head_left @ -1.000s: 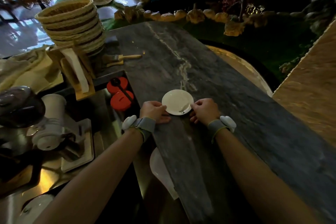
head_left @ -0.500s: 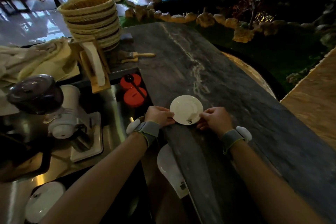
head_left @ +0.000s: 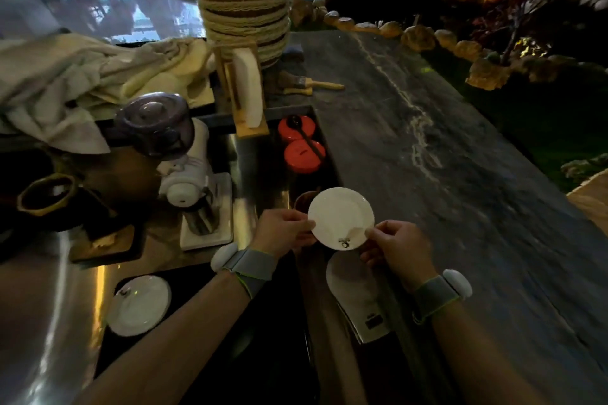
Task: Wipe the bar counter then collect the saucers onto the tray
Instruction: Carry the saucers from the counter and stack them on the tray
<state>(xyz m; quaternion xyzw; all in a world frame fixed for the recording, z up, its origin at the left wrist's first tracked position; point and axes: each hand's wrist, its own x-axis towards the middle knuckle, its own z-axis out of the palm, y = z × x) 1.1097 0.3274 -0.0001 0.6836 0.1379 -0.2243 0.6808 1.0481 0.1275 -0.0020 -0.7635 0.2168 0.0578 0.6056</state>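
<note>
A white saucer (head_left: 340, 217) hangs in the air over the near left edge of the dark stone bar counter (head_left: 444, 174). My left hand (head_left: 283, 232) pinches its left rim and my right hand (head_left: 396, 248) pinches its lower right rim. A second white saucer (head_left: 139, 304) lies on a dark tray (head_left: 204, 322) low on the left, below my left forearm. A pale flat thing with a label (head_left: 357, 293) sits under my right hand at the counter's edge.
Left of the counter is a steel work surface with a white grinder (head_left: 187, 174), two red lids (head_left: 302, 145), a wooden holder (head_left: 245, 99), crumpled cloths (head_left: 82, 82) and a woven basket (head_left: 243, 10). A brush (head_left: 312, 85) lies at the counter's far end.
Both hands lifted the saucer off the counter and carried it left and toward me, past the counter's edge. The view swung left, bringing the tray and second saucer into sight.
</note>
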